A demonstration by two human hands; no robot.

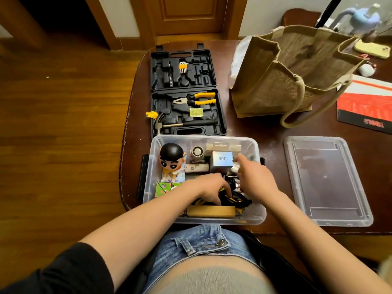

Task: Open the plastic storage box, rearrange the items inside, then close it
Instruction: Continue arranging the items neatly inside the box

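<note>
Reaching into the clear plastic storage box (152, 166), both hands work among its contents. Box sits open at the near edge of the dark wooden table (265, 128), right in front of the person; its clear plastic lid (326, 179) lies flat on the table to the right, apart from the box.

Left hand (209, 185): fingers curled down into a tangle of black and yellow cables (237, 198) at the box's near-right part. Looks like it grips them, fingertips hidden in the tangle.

Right hand (252, 177): pinches a small crinkly clear-wrapped item (234, 167) just beside the grey cube box marked "Q88" (221, 159).

Also inside: black-haired cartoon boy figurine (171, 160) upright at the left, green printed card (163, 187) below it, small white round fan (197, 152) toward the far wall, tan flat wooden block (211, 211) along the near wall.

Behind the box: open black plastic tool case (184, 92) holding yellow-handled pliers (199, 98) and a claw hammer (180, 124). Brown jute tote bag (282, 77) stands to the case's right. Red and white booklet (364, 102) at the far right.
</note>
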